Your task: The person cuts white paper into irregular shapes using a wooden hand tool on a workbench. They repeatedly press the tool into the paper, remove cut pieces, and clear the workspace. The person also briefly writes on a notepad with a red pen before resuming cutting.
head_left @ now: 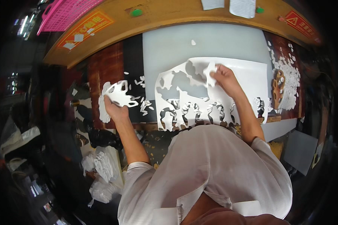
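Note:
On the left, the fingers of my left hand (115, 109) are closed on a white cut-out piece (121, 93) with several oval openings. That piece lies over a stack of white pieces (103, 103) at the table's left side. My right hand (224, 78) pinches a white cut piece (211, 74), slightly blurred, above the large white sheet (244, 75). Many shaped holes run through this sheet, mostly in its left half and along its near edge. It rests partly on the pale cutting board (202, 39) and overhangs the near edge.
White scraps (146, 107) lie between the stack and the sheet. At the right are a heap of small white offcuts (290, 82) and a brown openwork shape (278, 89), perhaps a cutting die. A yellow-brown beam (169, 17) crosses the far side; a pink basket (64, 15) sits far left.

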Demonstrator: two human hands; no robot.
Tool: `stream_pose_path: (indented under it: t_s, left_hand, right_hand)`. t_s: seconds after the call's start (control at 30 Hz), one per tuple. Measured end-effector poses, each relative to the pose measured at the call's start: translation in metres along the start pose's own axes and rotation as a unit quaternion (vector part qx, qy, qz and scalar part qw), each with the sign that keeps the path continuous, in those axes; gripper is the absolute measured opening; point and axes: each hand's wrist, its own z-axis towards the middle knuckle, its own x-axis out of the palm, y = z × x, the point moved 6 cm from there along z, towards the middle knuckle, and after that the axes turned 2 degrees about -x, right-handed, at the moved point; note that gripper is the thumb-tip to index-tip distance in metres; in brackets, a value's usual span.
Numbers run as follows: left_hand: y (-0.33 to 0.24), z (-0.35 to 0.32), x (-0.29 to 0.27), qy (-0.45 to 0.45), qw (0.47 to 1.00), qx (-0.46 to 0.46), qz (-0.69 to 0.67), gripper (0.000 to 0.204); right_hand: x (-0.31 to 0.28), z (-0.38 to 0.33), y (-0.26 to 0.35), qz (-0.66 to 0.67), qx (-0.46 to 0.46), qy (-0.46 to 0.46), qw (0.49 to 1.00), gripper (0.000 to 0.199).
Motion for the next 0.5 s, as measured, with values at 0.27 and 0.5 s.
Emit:
stream_pose_path:
  t_s: [0.27, 0.5]
  left_hand:
    - [-0.035, -0.025, 0.085, 0.092, 0.992, 0.021, 0.089, 0.026]
    - [-0.013, -0.073, 0.163, 0.304, 0.926, 0.013, 0.224, 0.029]
  right_hand:
    - [0.027, -0.018, -0.009, -0.144, -0.035, 0.044, 0.988, 0.039]
    - [0.099, -0.008, 0.007, 0.305, 0.156, 0.181, 0.922, 0.045]
